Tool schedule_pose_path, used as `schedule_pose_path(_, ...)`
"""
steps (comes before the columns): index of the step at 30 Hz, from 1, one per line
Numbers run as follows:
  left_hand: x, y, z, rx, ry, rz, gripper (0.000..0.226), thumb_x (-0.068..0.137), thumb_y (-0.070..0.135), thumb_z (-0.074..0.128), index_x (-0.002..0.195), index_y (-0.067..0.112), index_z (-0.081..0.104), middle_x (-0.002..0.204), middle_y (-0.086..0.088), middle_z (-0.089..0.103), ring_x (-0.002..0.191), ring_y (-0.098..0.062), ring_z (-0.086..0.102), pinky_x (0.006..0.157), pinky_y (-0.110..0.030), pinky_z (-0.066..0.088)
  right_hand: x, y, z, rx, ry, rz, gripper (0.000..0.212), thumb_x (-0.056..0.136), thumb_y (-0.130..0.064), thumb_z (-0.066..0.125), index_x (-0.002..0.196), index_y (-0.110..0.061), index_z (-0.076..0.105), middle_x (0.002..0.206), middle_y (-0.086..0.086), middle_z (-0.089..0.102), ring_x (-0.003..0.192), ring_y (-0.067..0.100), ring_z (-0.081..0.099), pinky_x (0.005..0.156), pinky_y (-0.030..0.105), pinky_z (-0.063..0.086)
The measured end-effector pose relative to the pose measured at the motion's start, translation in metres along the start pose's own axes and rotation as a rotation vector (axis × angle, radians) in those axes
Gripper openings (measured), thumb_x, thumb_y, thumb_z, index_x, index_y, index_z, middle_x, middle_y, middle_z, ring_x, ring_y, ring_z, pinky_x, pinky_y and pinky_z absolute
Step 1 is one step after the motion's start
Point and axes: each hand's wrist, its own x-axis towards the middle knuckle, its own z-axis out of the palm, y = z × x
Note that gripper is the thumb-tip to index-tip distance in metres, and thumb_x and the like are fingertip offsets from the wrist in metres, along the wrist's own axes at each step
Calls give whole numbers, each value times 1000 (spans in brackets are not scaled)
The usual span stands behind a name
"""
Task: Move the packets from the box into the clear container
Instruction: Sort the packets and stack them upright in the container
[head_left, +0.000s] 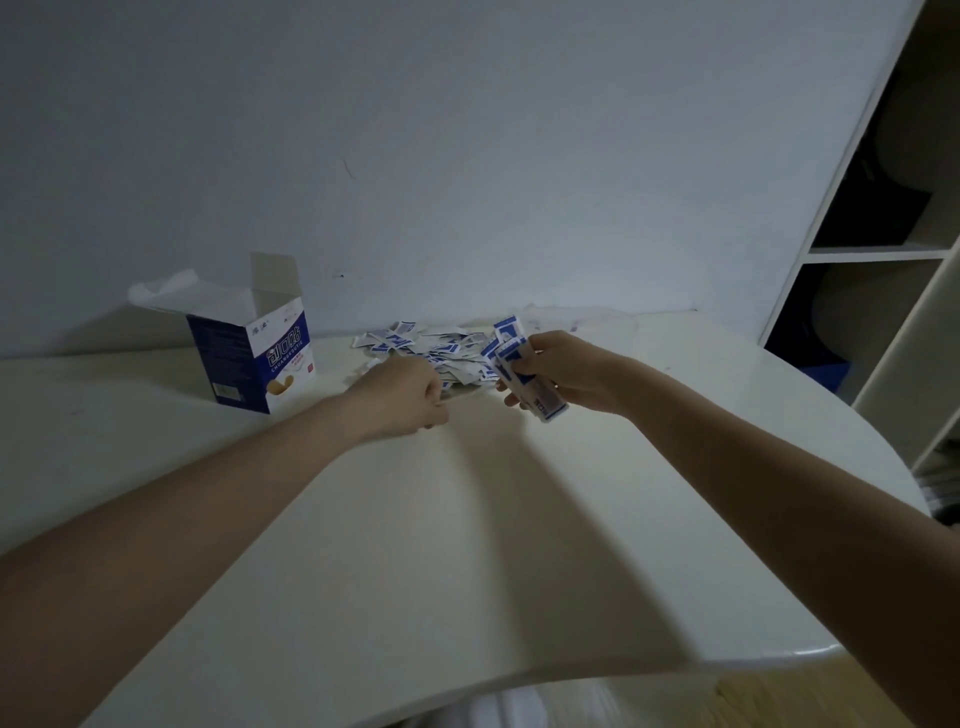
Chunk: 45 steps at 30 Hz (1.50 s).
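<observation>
**One box, one pile, one held stack**

One open box (254, 358) is seen upright at the table's (467, 545) far left. One loose pile of packets (441, 353), too many to count, is spread by the wall. A stack (524, 379) of several is clasped in the right hand (561, 374). The left hand (410, 395) is curled at the pile's near edge; whether a packet is pinched cannot be told. One shelf (878, 254) is seen at right.

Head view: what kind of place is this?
Probably a room in a home or small office: a plain white table against a bare wall, open white shelving at right. An opened box and loose packets sit on the table.
</observation>
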Motion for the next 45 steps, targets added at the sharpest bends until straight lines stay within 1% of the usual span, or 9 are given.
schedule_pose_path(6, 11, 3, -11, -189, -97, -55, 25, 74, 37, 75, 63, 20, 61, 58, 5, 50, 56, -10, 43, 53, -23, 31, 3, 9, -5, 255, 34, 97, 28, 99, -1, 30, 122, 8, 43, 85, 15, 55, 70, 26, 59, 53, 26, 56)
schedule_pose_path(10, 19, -4, -14, -304, -19, -35, 20, 80, 11, 69, 66, 23, 63, 73, -2, 63, 70, -16, 56, 66, -23, 41, 4, 10, -3, 258, 60, 111, 15, 98, 0, 35, 94, 1, 49, 82, 13, 54, 69, 23, 57, 57, 27, 55)
schedule_pose_path(14, 19, -2, -11, -703, 168, -144, 25, 80, -4, 66, 65, 15, 60, 63, -5, 61, 39, -3, 56, 50, -15, 50, 12, 9, 1, 482, 43, 96, 16, 95, 4, 37, 85, -1, 50, 81, 13, 53, 74, 22, 54, 85, 37, 46)
schedule_pose_path(17, 17, 14, -2, -814, 200, -108, 25, 79, -8, 66, 66, 13, 58, 55, -1, 62, 34, 3, 54, 44, -7, 47, 14, 3, 11, 592, 13, 36, 16, 94, 4, 38, 93, -2, 52, 83, 12, 56, 77, 22, 55, 77, 33, 48)
schedule_pose_path(22, 22, 21, 0, -732, 35, -93, 21, 80, 1, 68, 73, 15, 54, 77, -10, 62, 56, -11, 56, 54, -16, 48, 19, -7, 14, -227, 446, -183, 24, 93, -7, 48, 116, 1, 45, 103, 20, 60, 86, 30, 58, 68, 39, 50)
schedule_pose_path(25, 28, 11, -6, -700, 90, -143, 23, 78, 3, 69, 89, 13, 52, 87, -7, 61, 62, -15, 56, 54, -18, 45, 14, -8, 3, -861, 304, -351, 27, 93, -5, 44, 119, -4, 39, 101, 24, 61, 75, 30, 53, 52, 33, 37)
schedule_pose_path(28, 28, 11, 1, -405, 62, -72, 32, 76, 15, 73, 101, 16, 53, 97, -3, 59, 79, -16, 54, 62, -18, 40, 14, 3, 2, -1208, 111, -331, 20, 92, -10, 47, 110, -4, 53, 110, 20, 61, 99, 32, 58, 71, 33, 40)
schedule_pose_path(38, 24, 29, 19, -186, -51, 58, 36, 77, 22, 72, 111, 14, 61, 78, 8, 53, 72, -9, 50, 56, -16, 35, 1, 23, -32, -1151, -48, -177, 25, 86, -30, 62, 107, -17, 63, 106, 6, 66, 83, 18, 53, 81, 33, 46)
schedule_pose_path(45, 27, 37, 25, -183, 41, 78, 20, 80, 15, 68, 98, 9, 67, 68, 5, 57, 55, -7, 51, 41, -4, 37, 2, 29, -35, -961, -2, -208, 11, 83, -9, 60, 76, -16, 63, 60, -1, 62, 39, -2, 54, 65, 25, 52)
